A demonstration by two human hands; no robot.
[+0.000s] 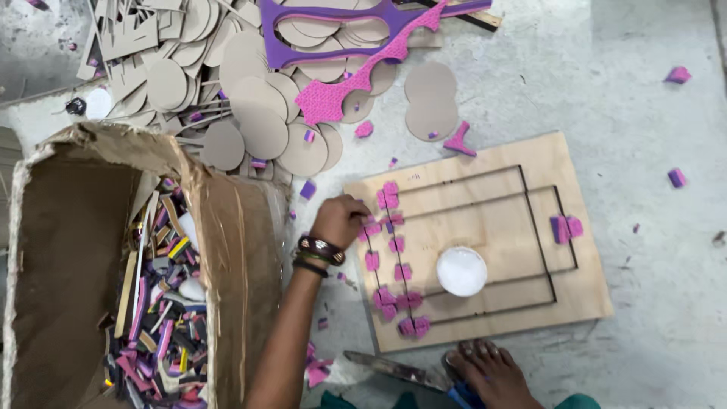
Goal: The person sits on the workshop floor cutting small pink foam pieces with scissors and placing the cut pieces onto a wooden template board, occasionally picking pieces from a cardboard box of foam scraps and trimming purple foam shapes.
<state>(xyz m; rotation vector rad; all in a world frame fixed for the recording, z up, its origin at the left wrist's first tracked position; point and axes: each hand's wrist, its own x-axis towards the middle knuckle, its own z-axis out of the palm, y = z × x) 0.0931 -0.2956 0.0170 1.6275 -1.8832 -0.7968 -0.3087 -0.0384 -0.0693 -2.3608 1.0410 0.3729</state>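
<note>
I see a pale grey concrete floor (pixel 606 91), dusty and scuffed, lit evenly with no hard shadows. Across the top lies a heap of brown cardboard discs (pixel 250 113). At left stands a torn cardboard box (pixel 68 250) filled with coloured offcuts. No walls or windows show.

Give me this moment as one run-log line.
left hand: on pink foam pieces at plywood die board | right hand: not in view | white round lid: on board | scrap box: left
</note>
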